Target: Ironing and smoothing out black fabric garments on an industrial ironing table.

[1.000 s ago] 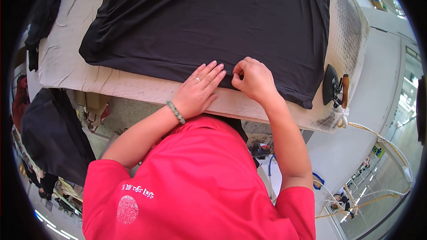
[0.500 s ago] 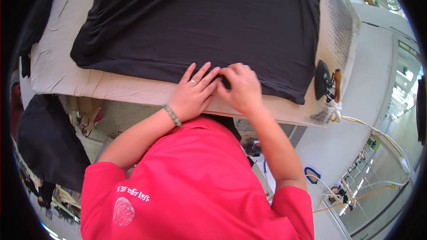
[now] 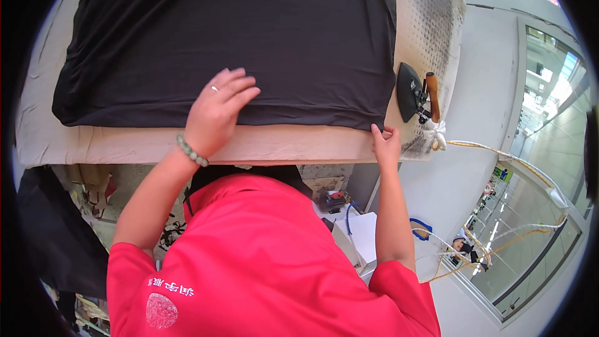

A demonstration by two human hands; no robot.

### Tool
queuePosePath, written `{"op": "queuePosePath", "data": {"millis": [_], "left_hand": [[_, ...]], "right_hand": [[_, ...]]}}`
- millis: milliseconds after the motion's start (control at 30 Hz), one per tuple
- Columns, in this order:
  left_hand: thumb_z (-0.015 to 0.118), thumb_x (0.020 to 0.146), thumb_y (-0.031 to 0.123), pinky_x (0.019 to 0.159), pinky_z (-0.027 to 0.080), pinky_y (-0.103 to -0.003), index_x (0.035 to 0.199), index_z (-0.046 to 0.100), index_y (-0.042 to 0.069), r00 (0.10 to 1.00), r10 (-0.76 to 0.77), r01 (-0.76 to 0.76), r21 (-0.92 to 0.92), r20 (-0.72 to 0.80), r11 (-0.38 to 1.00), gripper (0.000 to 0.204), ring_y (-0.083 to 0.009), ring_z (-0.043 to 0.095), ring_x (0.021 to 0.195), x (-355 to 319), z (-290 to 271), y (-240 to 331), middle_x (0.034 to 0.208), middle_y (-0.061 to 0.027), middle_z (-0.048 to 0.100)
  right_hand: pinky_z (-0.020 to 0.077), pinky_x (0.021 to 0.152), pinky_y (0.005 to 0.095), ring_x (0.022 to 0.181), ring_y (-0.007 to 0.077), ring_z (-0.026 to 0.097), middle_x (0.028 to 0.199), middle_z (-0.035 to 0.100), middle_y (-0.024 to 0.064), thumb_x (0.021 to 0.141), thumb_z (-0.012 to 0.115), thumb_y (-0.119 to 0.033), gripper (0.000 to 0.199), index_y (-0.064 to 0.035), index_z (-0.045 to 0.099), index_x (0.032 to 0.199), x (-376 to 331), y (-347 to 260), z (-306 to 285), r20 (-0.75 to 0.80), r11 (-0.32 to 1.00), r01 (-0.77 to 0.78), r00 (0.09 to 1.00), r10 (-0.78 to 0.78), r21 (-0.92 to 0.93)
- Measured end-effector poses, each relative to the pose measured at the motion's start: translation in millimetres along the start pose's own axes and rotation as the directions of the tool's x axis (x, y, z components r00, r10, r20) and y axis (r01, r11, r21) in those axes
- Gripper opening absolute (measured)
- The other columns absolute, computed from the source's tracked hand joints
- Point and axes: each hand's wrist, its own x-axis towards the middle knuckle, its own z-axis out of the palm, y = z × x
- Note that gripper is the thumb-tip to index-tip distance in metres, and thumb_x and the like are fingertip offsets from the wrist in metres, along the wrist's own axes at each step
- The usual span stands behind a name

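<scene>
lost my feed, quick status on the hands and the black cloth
Left hand flat on the black cloth, fingers spread. Right hand at the cloth's near right corner, grip unclear. Iron parked beside that edge, apart.

A garment pressing workshop is seen: a padded, scorch-marked table point(image 3: 430, 31) carries a black cloth point(image 3: 237, 31), and a steam iron point(image 3: 413, 92) is parked just beyond the right hand point(image 3: 386, 144).
</scene>
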Motion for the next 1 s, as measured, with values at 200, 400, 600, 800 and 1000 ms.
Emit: {"op": "queuePosePath", "data": {"millis": [200, 400, 600, 800, 1000], "left_hand": [[0.052, 0.087, -0.007, 0.122, 0.027, -0.050, 0.130, 0.068, 0.016, 0.984, -0.125, 0.096, 0.208, 0.131, 0.973, 0.052, -0.0327, 0.038, 0.147, 0.5, 14.9, -6.0, 0.154, -0.0084, 0.049], [0.053, 0.087, -0.004, 0.123, 0.024, -0.049, 0.135, 0.066, 0.019, 0.975, -0.109, 0.047, 0.304, 0.191, 0.952, 0.054, -0.0315, 0.036, 0.149, 34.1, 63.5, 25.4, 0.156, -0.0076, 0.046], [0.071, 0.085, 0.022, 0.121, 0.026, -0.054, 0.128, 0.066, 0.015, 0.981, -0.007, -0.049, 0.285, 0.193, 0.957, 0.044, -0.0356, 0.037, 0.146, 96.9, 184.5, 105.2, 0.150, -0.0144, 0.050], [0.070, 0.089, 0.031, 0.124, 0.022, -0.050, 0.140, 0.057, 0.015, 0.980, 0.051, -0.074, 0.120, 0.190, 0.990, 0.055, -0.0309, 0.033, 0.150, 129.4, 258.6, 157.6, 0.157, -0.0106, 0.043], [0.067, 0.086, 0.004, 0.118, 0.033, -0.051, 0.134, 0.064, 0.014, 0.995, -0.082, 0.063, 0.260, 0.063, 0.963, 0.049, -0.0361, 0.044, 0.143, 78.5, 173.4, 94.8, 0.149, -0.0122, 0.053]], "right_hand": [[0.0624, 0.065, 0.0357, 0.078, 0.0248, 0.074, 0.091, 0.070, 0.0180, 0.096, 0.070, -0.018, 0.030, -0.0042, 0.049, 0.111, 7.7, 25.0, -14.7, 0.439, 0.656, -0.395, 0.892, 0.107, 0.643], [0.0608, 0.073, 0.0359, 0.084, 0.0238, 0.073, 0.095, 0.069, 0.0133, 0.095, 0.069, -0.011, 0.014, -0.0031, 0.057, 0.094, 4.4, 14.6, -49.0, 0.520, 0.464, -0.397, 0.837, -0.170, 0.792], [0.0510, 0.070, 0.0370, 0.079, 0.0358, 0.062, 0.089, 0.062, 0.0170, 0.084, 0.074, -0.003, 0.014, -0.0006, 0.062, 0.092, 5.7, -13.5, -82.1, 0.080, 0.538, 0.674, 0.585, -0.807, 0.505], [0.0576, 0.078, 0.0299, 0.089, 0.0170, 0.069, 0.107, 0.068, 0.0092, 0.095, 0.072, -0.015, 0.031, -0.0004, 0.061, 0.120, 63.0, 51.2, -40.1, 0.623, 0.683, -0.303, 0.729, -0.284, 0.665], [0.0614, 0.074, 0.0359, 0.090, 0.0212, 0.071, 0.104, 0.065, 0.0120, 0.094, 0.074, -0.021, 0.051, 0.0010, 0.047, 0.131, 70.8, 30.4, -37.5, 0.713, 0.610, -0.477, 0.667, -0.217, 0.632]]}}
